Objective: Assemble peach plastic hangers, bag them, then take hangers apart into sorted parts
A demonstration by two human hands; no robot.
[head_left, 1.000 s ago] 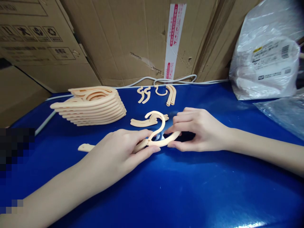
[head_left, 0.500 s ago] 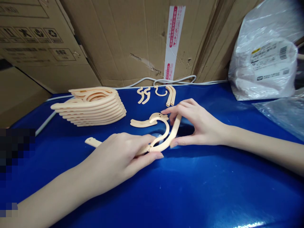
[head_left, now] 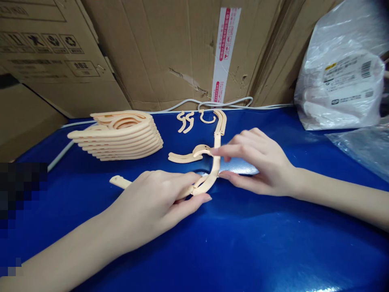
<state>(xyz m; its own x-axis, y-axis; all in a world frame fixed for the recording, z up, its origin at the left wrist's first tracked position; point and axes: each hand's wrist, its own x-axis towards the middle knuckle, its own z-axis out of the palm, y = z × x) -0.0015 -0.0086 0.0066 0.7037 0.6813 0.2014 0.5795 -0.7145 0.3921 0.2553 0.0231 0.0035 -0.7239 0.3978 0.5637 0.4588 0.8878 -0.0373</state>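
A pale peach plastic folding hanger (head_left: pixel 216 162) is held low over the blue tabletop. My left hand (head_left: pixel 158 194) is closed around its joint, thumb in front and fingers behind. One arm end pokes out left of that hand; the other arm curves upward on the right. Inside this curve the hook shows partly, overlapping loose parts behind it. Beside the raised arm, my right hand (head_left: pixel 258 162) has thumb and index finger apart. Its index fingertip touches the arm and its thumb tip is at the arm's right edge. The joint is mostly hidden by my left fingers.
A stack of matching folded hangers (head_left: pixel 121 138) stands at the back left. Curved loose pieces (head_left: pixel 184 157) lie just behind my hands, with small hook pieces (head_left: pixel 186 121) and arm pieces (head_left: pixel 221 121) farther back. Cardboard boxes (head_left: pixel 170 48), a white cable (head_left: pixel 267 108) and a plastic bag (head_left: pixel 337 89) border the table.
The hanger's right arm has swung left and more upright, over the hook. My right hand has loosened from around it and moved slightly right. My left hand keeps its grip.
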